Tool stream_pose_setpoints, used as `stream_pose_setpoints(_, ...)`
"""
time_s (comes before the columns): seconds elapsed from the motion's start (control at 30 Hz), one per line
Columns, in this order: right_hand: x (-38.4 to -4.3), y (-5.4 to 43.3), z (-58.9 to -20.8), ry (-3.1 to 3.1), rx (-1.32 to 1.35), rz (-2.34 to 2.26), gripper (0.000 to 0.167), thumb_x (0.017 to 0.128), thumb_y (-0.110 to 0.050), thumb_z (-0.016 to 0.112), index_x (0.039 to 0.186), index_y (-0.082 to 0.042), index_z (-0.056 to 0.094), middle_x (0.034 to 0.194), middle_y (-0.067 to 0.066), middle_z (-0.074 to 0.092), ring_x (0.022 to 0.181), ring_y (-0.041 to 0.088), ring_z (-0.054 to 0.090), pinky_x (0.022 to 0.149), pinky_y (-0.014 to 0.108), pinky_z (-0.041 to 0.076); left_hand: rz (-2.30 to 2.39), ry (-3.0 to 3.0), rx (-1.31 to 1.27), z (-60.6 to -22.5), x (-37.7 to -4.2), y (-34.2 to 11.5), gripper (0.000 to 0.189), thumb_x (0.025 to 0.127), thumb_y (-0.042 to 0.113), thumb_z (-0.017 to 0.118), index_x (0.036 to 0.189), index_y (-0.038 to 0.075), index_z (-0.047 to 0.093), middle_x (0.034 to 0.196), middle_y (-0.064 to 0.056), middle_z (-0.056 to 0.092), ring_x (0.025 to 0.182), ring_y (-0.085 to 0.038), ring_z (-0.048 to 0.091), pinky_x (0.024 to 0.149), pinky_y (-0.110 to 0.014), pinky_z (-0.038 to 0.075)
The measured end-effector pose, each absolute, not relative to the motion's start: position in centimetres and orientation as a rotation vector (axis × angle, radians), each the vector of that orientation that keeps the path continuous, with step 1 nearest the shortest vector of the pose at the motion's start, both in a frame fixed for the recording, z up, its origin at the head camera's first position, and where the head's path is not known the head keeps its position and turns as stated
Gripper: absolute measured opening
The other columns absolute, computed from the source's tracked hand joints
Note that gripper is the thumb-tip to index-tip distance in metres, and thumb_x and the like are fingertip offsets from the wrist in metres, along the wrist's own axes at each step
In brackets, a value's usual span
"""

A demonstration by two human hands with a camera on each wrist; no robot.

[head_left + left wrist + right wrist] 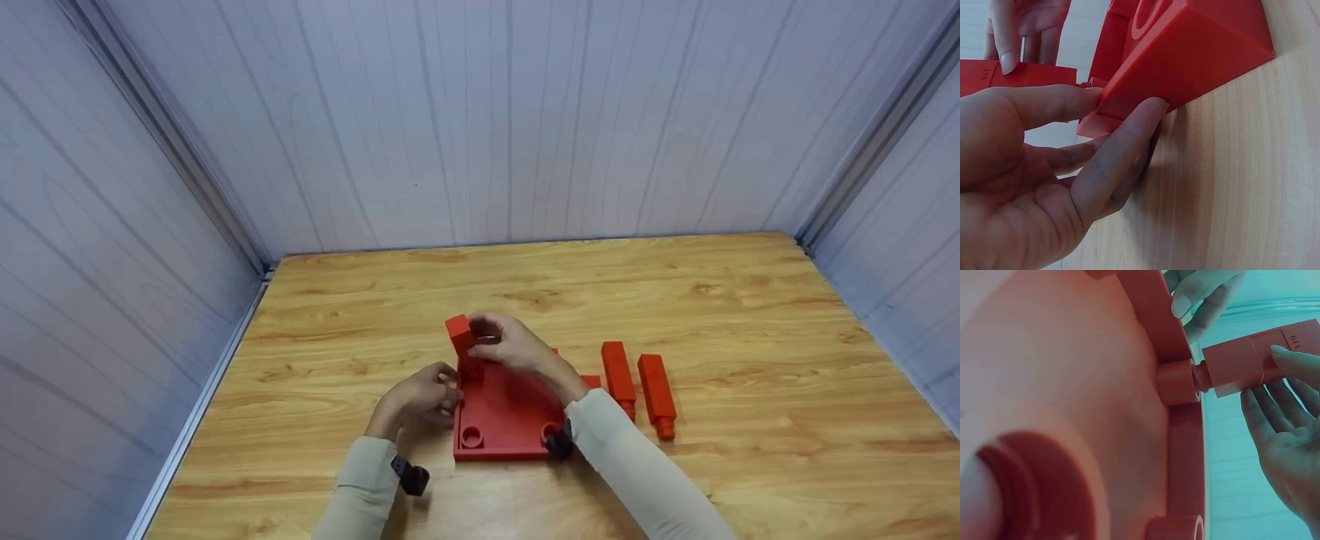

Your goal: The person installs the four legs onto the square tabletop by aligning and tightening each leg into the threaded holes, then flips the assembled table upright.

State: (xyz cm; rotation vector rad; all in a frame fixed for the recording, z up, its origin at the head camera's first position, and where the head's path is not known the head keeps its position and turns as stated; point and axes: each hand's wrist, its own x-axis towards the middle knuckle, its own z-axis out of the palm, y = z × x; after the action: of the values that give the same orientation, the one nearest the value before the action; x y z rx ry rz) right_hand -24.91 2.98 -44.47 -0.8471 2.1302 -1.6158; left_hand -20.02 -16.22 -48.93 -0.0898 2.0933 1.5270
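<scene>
A red square tabletop lies underside up, with a raised rim and round sockets at its corners. Above its far left corner, my right hand grips a red table leg between thumb and fingers. In the right wrist view, the leg tilts slightly, its narrow ridged end at the mouth of a corner socket; how deep it sits is hidden. My left hand holds the tabletop's left side. In the left wrist view, thumb and fingers touch the side wall.
Two more red legs, one nearer and one farther right, lie on the wooden table to the tabletop's right. Part of another red piece shows beside my right forearm. Pale panels enclose the back and sides.
</scene>
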Motion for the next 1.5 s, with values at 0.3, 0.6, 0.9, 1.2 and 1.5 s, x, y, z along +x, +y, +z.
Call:
stream_pose_setpoints(0.3, -25.9, 2.8, -46.9, 2.265, -0.803, -1.643, 0.039, 0.083, -0.005, 0.072, 0.116, -0.007, 0.053, 0.112, 0.013, 0.063, 0.106, 0.026, 0.062, 0.089, 0.038, 0.052, 1.524, 2.076, -0.090, -49.0, -20.1, -16.3, 0.041, 0.087, -0.002, 0.048, 0.127, -0.003, 0.038, 0.085, -0.008, 0.054, 0.070, -0.018, 0.050, 0.067, -0.036, 0.055)
stream_pose_setpoints(0.6, -24.9, 2.9, -47.1, 2.421, -0.753, -1.547, 0.045, 0.084, -0.014, 0.073, 0.120, -0.008, 0.045, 0.112, 0.012, 0.062, 0.102, 0.025, 0.064, 0.084, 0.035, 0.054, 1.525, 2.093, -0.078, -49.0, -20.0, -16.3, 0.041, 0.085, -0.001, 0.049, 0.125, -0.003, 0.040, 0.084, -0.008, 0.052, 0.073, -0.019, 0.054, 0.069, -0.037, 0.057)
stream_pose_setpoints(0.9, -24.9, 2.8, -47.5, 2.457, -0.743, -1.521, 0.056, 0.084, -0.027, 0.073, 0.130, -0.012, 0.045, 0.117, 0.007, 0.059, 0.103, 0.020, 0.060, 0.086, 0.034, 0.052, 1.577, 2.052, -0.089, -49.0, -19.8, -16.2, 0.041, 0.087, -0.001, 0.050, 0.125, -0.004, 0.038, 0.078, -0.007, 0.049, 0.073, -0.019, 0.052, 0.068, -0.036, 0.056)
stream_pose_setpoints(1.2, -25.9, 3.3, -47.5, 2.114, -0.793, -1.623, 0.064, 0.088, -0.002, 0.063, 0.145, -0.011, 0.035, 0.135, 0.013, 0.051, 0.130, 0.029, 0.046, 0.106, 0.047, 0.039, 1.576, 2.046, -0.080, -49.1, -20.0, -16.3, 0.040, 0.087, -0.001, 0.050, 0.125, -0.004, 0.037, 0.078, -0.007, 0.049, 0.072, -0.019, 0.052, 0.066, -0.034, 0.055)
stream_pose_setpoints(1.5, -26.6, 2.9, -47.7, 2.042, -0.860, -1.635, 0.052, 0.088, 0.004, 0.061, 0.137, 0.002, 0.044, 0.127, 0.020, 0.056, 0.117, 0.026, 0.053, 0.097, 0.035, 0.046, 1.549, 2.053, -0.109, -48.9, -19.9, -16.2, 0.042, 0.088, 0.002, 0.053, 0.127, -0.003, 0.038, 0.077, -0.007, 0.049, 0.071, -0.018, 0.051, 0.066, -0.033, 0.055)
